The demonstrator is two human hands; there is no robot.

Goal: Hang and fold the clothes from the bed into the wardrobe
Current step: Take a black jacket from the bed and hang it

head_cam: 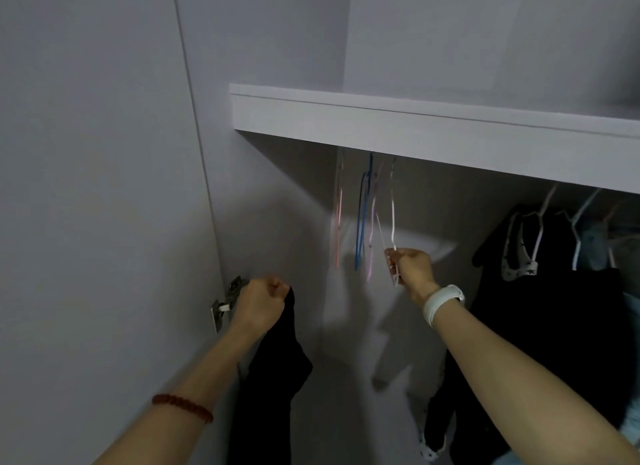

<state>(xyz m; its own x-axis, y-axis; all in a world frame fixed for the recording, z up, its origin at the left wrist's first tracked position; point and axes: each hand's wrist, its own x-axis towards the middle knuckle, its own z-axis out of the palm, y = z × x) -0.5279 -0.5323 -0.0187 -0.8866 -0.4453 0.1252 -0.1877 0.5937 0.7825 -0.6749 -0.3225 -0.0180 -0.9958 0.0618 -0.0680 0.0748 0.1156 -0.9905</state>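
I face the open wardrobe. My left hand (265,300) is a fist that grips the top of a black garment (270,378), which hangs down from it beside the wardrobe's left wall. My right hand (412,269) grips the lower part of a white hanger (393,222) that hangs under the shelf. Several empty thin hangers, pink (338,222), blue (362,218) and pale lilac (372,229), hang just left of it and look blurred. The rail is hidden behind the shelf's front edge.
A thick white shelf (415,128) runs across above the hangers. Dark clothes (554,308) on white hangers fill the right side of the wardrobe. A metal door hinge (225,303) sits on the left wall beside my left hand. The open door panel (97,187) stands at left.
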